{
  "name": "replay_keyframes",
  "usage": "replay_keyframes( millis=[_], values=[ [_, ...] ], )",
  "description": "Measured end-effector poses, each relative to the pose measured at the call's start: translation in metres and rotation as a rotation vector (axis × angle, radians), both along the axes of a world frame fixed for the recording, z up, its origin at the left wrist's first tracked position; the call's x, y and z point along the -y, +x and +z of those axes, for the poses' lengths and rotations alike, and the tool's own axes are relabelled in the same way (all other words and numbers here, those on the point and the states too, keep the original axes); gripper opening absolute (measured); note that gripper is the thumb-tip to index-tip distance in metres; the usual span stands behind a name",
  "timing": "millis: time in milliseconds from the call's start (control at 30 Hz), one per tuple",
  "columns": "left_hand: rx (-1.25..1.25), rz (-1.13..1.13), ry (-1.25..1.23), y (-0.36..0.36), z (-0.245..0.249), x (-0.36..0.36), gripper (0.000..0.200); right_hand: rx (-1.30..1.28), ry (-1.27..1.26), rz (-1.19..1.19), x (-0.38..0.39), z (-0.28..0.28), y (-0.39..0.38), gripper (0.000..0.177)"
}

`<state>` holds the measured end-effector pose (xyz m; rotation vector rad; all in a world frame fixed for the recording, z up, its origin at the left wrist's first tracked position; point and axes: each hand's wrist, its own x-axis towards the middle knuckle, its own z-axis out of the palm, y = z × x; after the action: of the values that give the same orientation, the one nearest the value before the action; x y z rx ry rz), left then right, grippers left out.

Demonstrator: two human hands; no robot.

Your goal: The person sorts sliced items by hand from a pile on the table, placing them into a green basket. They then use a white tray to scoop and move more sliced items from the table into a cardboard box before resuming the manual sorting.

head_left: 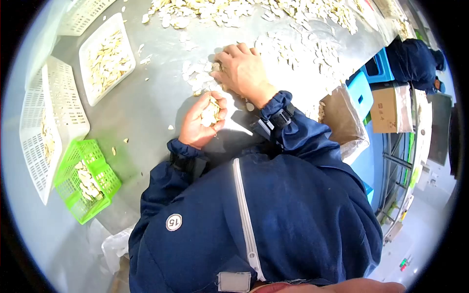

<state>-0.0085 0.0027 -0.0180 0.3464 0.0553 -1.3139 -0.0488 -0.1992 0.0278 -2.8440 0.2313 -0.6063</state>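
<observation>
My left hand is turned palm up near the table's front, its fingers curled around a small heap of pale dried slices. Just beyond it, my right hand lies palm down at a small patch of loose slices on the grey metal table. The right fingers are bent and somewhat apart, with their tips at the slices; what lies beneath the palm is hidden. Both wrists are in dark blue sleeves.
Larger spreads of slices cover the far side. At left are a white tray of slices, a white perforated basket and a green basket. A lined carton stands right, near blue stools and another person.
</observation>
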Motion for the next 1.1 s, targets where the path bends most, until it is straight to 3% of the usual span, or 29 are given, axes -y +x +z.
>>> replay_keyframes(
  millis=[167, 267, 400, 433, 533, 667, 700, 800, 833, 967, 1100],
  values=[
    [0.005, 0.004, 0.023, 0.000, -0.005, -0.002, 0.032, -0.064, 0.173, 0.015, 0.016, -0.006, -0.009, 0.024],
    [0.010, 0.014, 0.040, -0.002, -0.001, 0.001, 0.033, -0.272, 0.651, -0.243, 0.018, 0.032, -0.026, 0.025],
    [0.025, 0.015, 0.177, -0.003, 0.024, 0.006, 0.038, -0.081, 1.236, 0.085, 0.014, 0.031, -0.051, 0.036],
    [0.040, 0.019, 0.181, -0.003, 0.023, 0.005, 0.038, -0.160, 1.105, -0.025, 0.018, 0.039, -0.054, 0.035],
    [0.046, 0.033, 0.156, -0.003, 0.015, 0.003, 0.037, -0.197, 0.381, -0.151, 0.028, 0.027, -0.065, 0.029],
    [-0.009, 0.025, 0.031, -0.001, -0.003, -0.002, 0.034, -0.139, 0.380, -0.043, 0.026, 0.015, -0.082, 0.020],
    [-0.008, 0.012, -0.002, 0.000, -0.004, -0.002, 0.034, -0.163, 0.418, -0.137, 0.027, 0.017, -0.083, 0.018],
    [-0.025, 0.011, -0.042, 0.001, -0.006, -0.001, 0.032, -0.136, 0.410, -0.126, 0.028, 0.022, -0.079, 0.017],
    [-0.033, 0.011, -0.047, 0.001, -0.006, 0.000, 0.032, -0.090, 0.280, -0.040, 0.024, 0.026, -0.075, 0.019],
    [-0.052, 0.028, -0.051, 0.000, -0.007, 0.000, 0.032, -0.061, 0.176, 0.089, 0.014, 0.014, -0.066, 0.025],
    [-0.024, 0.025, -0.067, 0.000, -0.012, -0.005, 0.035, -0.076, 0.192, -0.100, 0.025, 0.012, -0.069, 0.023]
  ],
)
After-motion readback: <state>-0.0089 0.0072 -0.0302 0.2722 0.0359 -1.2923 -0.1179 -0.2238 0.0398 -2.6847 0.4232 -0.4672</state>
